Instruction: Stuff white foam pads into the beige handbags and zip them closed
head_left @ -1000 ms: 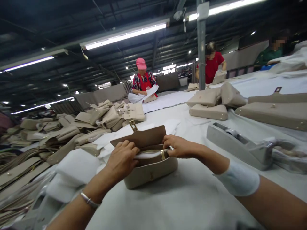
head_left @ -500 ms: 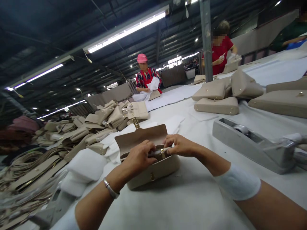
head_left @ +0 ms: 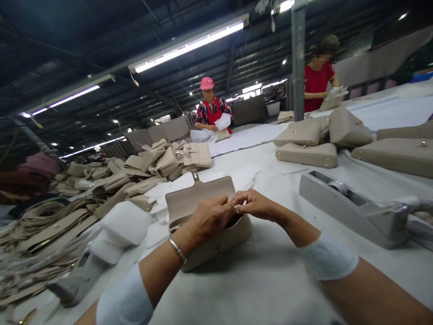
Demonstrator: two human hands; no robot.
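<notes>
A beige handbag stands on the white-covered table with its flap raised and a gold clasp on the flap's end. My left hand reaches over the bag's mouth, fingers bent together and meeting those of my right hand. My right hand pinches at the right end of the opening. A small shiny bit shows by its fingertips, too small to name. What my left fingers hold, if anything, is hidden, as is most of the bag's inside.
A grey tape dispenser stands at right, another at lower left beside white foam sheets. Beige bags are stacked at back right; bag pieces are heaped at left. Two people in red work across the table.
My left hand has moved right, over the bag's mouth, to meet my right hand. The gold hardware seen between the hands is now covered. The view has shifted slightly.
</notes>
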